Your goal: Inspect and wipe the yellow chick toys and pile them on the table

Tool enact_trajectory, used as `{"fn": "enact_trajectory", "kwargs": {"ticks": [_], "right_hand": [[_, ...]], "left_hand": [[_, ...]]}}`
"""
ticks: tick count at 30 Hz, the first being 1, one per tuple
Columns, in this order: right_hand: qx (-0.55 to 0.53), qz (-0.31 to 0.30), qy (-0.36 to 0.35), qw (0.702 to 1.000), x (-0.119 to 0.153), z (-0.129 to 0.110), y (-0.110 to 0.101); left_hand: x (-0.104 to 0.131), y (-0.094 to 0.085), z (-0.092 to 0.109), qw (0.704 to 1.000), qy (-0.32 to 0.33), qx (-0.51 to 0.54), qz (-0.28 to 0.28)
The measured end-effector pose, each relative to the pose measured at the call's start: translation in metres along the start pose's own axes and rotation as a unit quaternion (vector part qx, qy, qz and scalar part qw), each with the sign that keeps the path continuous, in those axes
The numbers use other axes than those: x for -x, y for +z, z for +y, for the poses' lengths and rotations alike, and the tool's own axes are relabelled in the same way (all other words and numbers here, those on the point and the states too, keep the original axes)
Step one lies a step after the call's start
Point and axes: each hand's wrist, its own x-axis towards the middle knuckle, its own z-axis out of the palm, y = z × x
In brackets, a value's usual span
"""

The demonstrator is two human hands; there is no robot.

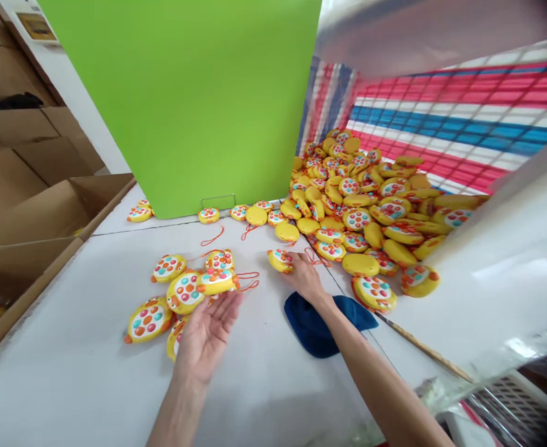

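My left hand [210, 332] is turned palm up with its fingers stretched out. Just past its fingertips, a yellow animal-shaped button toy [218, 282] with an orange cord lies against several others; whether the fingertips touch it I cannot tell. Among that group are a toy [148, 320] at the left and another toy [168, 267] behind it, both with coloured dots on a white face. My right hand [305, 276] pinches a similar button toy [280, 261] at its right end, low over the table. Its thumb is partly hidden.
A big heap of the same toys [357, 217] fills the right back, against a striped sheet [441, 130] behind mesh. A green board [184, 105] stands at the back. Dark blue cloth [317, 326] and a thin stick [424, 347] lie at right; cardboard boxes [31, 211] stand left.
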Motion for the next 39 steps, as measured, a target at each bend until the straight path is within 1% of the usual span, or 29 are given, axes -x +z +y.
{"fn": "enact_trajectory", "kwargs": {"ticks": [1,2,5,7,10,12,13,15,16,17,18,20,22,23,25,26,27,29,31,35,37,39], "right_hand": [[-0.019,0.005,-0.018,1.0,0.006,-0.005,0.001],[-0.045,0.013,-0.046,0.998,0.013,-0.011,0.003],[-0.138,0.031,-0.167,0.976,0.039,-0.027,0.01],[-0.182,0.008,-0.228,0.957,0.057,-0.037,0.015],[-0.257,-0.043,-0.258,0.93,0.077,-0.046,0.021],[-0.363,-0.068,-0.232,0.9,0.081,-0.047,0.022],[-0.428,-0.084,-0.202,0.877,0.081,-0.046,0.021],[-0.539,-0.127,-0.118,0.825,0.078,-0.044,0.019],[-0.571,-0.149,-0.081,0.804,0.076,-0.043,0.019],[-0.583,-0.165,-0.055,0.794,0.074,-0.042,0.018],[-0.579,-0.172,-0.04,0.796,0.073,-0.04,0.018],[-0.553,-0.166,-0.033,0.816,0.071,-0.039,0.019],[-0.529,-0.158,-0.036,0.833,0.071,-0.037,0.019],[-0.526,-0.16,-0.036,0.834,0.071,-0.036,0.018],[-0.537,-0.176,-0.039,0.824,0.071,-0.036,0.016],[-0.548,-0.184,-0.036,0.815,0.072,-0.036,0.014],[-0.559,-0.19,-0.032,0.806,0.072,-0.037,0.013],[-0.572,-0.193,-0.025,0.797,0.073,-0.038,0.011],[-0.563,-0.195,-0.034,0.802,0.074,-0.039,0.01],[-0.521,-0.222,-0.071,0.821,0.076,-0.037,0.008],[-0.503,-0.227,-0.073,0.831,0.076,-0.034,0.008],[-0.49,-0.228,-0.074,0.838,0.075,-0.031,0.008]], "left_hand": [[0.0,0.002,-0.005,0.999,-0.021,-0.034,0.008],[-0.001,0.003,-0.011,0.997,-0.027,-0.07,0.018],[-0.009,0.002,-0.029,0.989,0.004,-0.147,0.02],[-0.016,0.0,-0.034,0.987,0.017,-0.162,0.002],[-0.024,-0.004,-0.035,0.989,0.041,-0.143,-0.016],[-0.026,-0.007,-0.036,0.99,0.064,-0.129,-0.007],[-0.027,-0.009,-0.037,0.989,0.072,-0.127,-0.003],[-0.026,-0.013,-0.041,0.988,0.082,-0.128,-0.007],[-0.026,-0.015,-0.043,0.988,0.081,-0.133,-0.016],[-0.026,-0.017,-0.045,0.987,0.076,-0.142,-0.027],[-0.026,-0.019,-0.047,0.985,0.069,-0.154,-0.037],[-0.026,-0.023,-0.049,0.975,0.062,-0.206,-0.055],[-0.026,-0.027,-0.047,0.95,0.074,-0.294,-0.079],[-0.025,-0.028,-0.045,0.931,0.084,-0.343,-0.091],[-0.024,-0.03,-0.042,0.897,0.095,-0.418,-0.108],[-0.024,-0.031,-0.042,0.89,0.093,-0.432,-0.109],[-0.023,-0.031,-0.041,0.891,0.091,-0.431,-0.106],[-0.023,-0.033,-0.042,0.904,0.083,-0.407,-0.104],[-0.023,-0.034,-0.042,0.912,0.065,-0.389,-0.117],[-0.024,-0.036,-0.036,0.892,0.056,-0.426,-0.141],[-0.022,-0.035,-0.033,0.884,0.06,-0.44,-0.147],[-0.02,-0.033,-0.031,0.879,0.043,-0.449,-0.156]]}}
